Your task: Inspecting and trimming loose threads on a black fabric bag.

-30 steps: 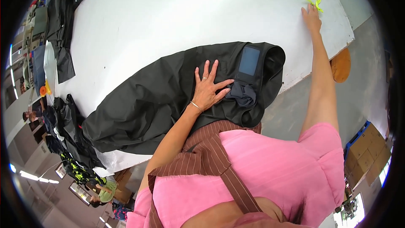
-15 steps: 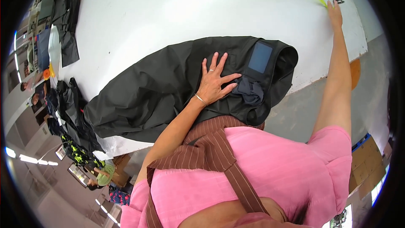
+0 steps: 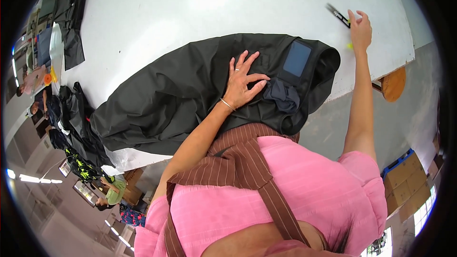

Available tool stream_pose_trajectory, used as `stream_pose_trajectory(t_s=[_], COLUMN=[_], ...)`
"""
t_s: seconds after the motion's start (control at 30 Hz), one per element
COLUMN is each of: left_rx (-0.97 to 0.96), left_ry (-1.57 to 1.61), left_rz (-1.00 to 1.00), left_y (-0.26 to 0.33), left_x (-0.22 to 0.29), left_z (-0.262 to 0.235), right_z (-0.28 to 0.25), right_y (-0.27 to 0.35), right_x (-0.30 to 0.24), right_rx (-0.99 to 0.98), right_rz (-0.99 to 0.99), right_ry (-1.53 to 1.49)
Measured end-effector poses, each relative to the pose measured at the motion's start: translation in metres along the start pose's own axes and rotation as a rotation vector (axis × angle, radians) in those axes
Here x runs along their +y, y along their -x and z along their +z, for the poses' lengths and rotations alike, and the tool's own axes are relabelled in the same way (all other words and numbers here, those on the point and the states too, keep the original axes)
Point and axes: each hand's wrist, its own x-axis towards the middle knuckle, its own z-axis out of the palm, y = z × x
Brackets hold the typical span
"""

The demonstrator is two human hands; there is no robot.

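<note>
The left hand (image 3: 243, 83) lay with fingers spread on a black garment (image 3: 162, 95), its thumb and forefinger reaching to the edge of a crumpled dark cloth (image 3: 282, 96). Just above that cloth, near the garment's open right end, sat a dark blue rectangular panel (image 3: 296, 58). Farther out on the white table (image 3: 152, 14), the right hand (image 3: 360, 33) gripped a small black cutting tool (image 3: 338, 15), its blurred tip pointing away and to the left; a yellow-green scrap (image 3: 350, 45) showed beside the wrist. A round orange-brown stool (image 3: 393, 85) stood near the table's right edge, with cardboard boxes (image 3: 407, 181) lower on that side. More black garments (image 3: 71, 14) hung at the far left, and a person in light green (image 3: 115, 190) was at the lower left.
</note>
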Motion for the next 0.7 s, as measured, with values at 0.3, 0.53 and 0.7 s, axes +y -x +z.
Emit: stream_pose_trajectory(t_s=[0.3,0.53,0.7], left_rx=[0.134,0.224,0.199], left_ry=[0.231,0.184,0.050], left_rz=[-0.044,-0.059,0.006], left_y=[0.000,-0.004,0.002], left_x=[-0.005,0.000,0.010], left_z=[-0.003,0.002,0.005], right_z=[-0.002,-0.009,-0.031], right_y=[0.003,0.065,0.064], right_x=[-0.022,-0.029,-0.065], right_rx=[-0.262,-0.287,-0.236], right_rz=[-0.134,-0.403,-0.265], right_ry=[0.092,0.166,0.052])
